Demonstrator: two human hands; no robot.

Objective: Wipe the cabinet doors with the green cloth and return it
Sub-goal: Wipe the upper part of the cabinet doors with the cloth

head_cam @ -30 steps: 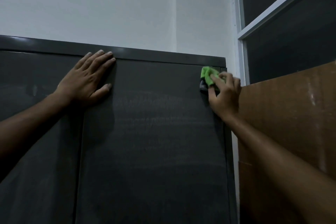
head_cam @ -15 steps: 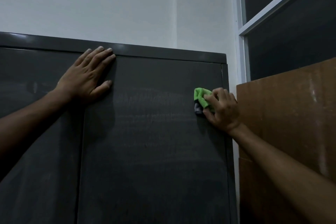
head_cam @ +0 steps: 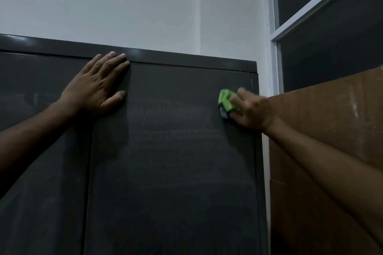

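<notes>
Presently, item: right hand (head_cam: 251,109), centre right of the frame, is clutching the bunched green cloth (head_cam: 226,102) against the right cabinet door (head_cam: 172,161), near its upper right edge. Item: left hand (head_cam: 96,89), upper left, is lying flat and unclenched across the seam by the left cabinet door (head_cam: 41,151), grasping nothing. You are wiping; you are best keeping the cloth pressed flat, overlapping strokes, and bracing so the door is not swinging.
</notes>
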